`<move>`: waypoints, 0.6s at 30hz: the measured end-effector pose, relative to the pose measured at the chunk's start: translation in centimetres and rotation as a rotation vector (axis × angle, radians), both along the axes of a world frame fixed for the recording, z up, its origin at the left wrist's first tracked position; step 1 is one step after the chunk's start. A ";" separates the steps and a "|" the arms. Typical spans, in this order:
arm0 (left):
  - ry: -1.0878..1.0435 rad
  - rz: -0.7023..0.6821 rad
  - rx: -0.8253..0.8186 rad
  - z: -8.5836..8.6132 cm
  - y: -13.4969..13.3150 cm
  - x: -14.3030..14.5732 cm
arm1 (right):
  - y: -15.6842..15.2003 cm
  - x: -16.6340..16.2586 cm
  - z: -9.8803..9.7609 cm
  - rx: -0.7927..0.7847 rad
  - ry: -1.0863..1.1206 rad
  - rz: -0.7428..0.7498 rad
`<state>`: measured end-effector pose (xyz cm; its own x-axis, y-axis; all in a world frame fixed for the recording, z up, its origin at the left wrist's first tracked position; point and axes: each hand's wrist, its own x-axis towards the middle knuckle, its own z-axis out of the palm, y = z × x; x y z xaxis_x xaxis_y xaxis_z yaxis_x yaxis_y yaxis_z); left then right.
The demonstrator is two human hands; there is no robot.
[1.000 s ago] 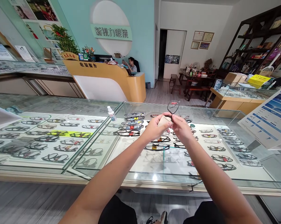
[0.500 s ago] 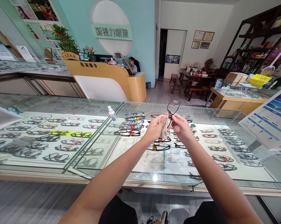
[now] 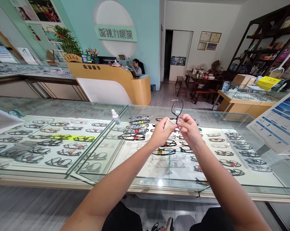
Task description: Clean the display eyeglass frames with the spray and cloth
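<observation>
A pair of black-framed eyeglasses (image 3: pixel 177 108) is held up above the glass counter, one lens standing upright over my fingers. My left hand (image 3: pixel 160 132) is closed on a beige cloth (image 3: pixel 169 124), which is folded against the lower part of the glasses. Fingertips of my right hand (image 3: pixel 189 129) pinch the frame near its middle, the other fingers curled. Cloth and fingers hide the lower lens. Beneath both hands, rows of spectacle frames (image 3: pixel 164 151) lie inside the display case. A small white spray bottle (image 3: pixel 115 117) stands on the glass to the left.
The glass showcase (image 3: pixel 145 180) spans the front, with more frames on its left side. A printed sign (image 3: pixel 277 123) leans at the right and a white sheet (image 3: pixel 4 120) at the left. Beyond are a wooden service desk (image 3: pixel 106 75) and a seated person (image 3: pixel 136 67).
The cloth no longer hangs below my left hand but is gathered upward. The glasses have turned, their upper lens now facing me more squarely. My right fingers have shifted and raised slightly.
</observation>
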<state>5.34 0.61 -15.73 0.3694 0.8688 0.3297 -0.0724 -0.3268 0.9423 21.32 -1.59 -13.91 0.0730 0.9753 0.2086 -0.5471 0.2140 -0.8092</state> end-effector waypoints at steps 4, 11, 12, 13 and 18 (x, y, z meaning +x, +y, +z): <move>0.059 -0.003 0.011 0.1 -0.3 0.0 | -0.1 -0.2 0.2 -0.008 -0.009 0.000; 0.045 -0.009 0.064 -0.1 -0.4 0.0 | 0.0 -0.2 -0.1 -0.003 -0.010 0.048; 0.038 -0.014 0.060 -0.1 -0.4 0.0 | 0.0 -0.1 -0.1 -0.002 -0.007 0.054; 0.031 -0.021 0.056 -0.1 -0.3 0.0 | 0.1 0.0 -0.2 -0.002 -0.005 0.063; 0.013 -0.053 0.048 -0.2 -0.2 0.0 | 0.2 0.3 -0.2 -0.033 0.051 0.100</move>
<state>5.38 0.41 -15.98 0.4185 0.8314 0.3655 -0.0788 -0.3677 0.9266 21.62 -1.38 -14.11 -0.0153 0.9844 0.1752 -0.6051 0.1304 -0.7854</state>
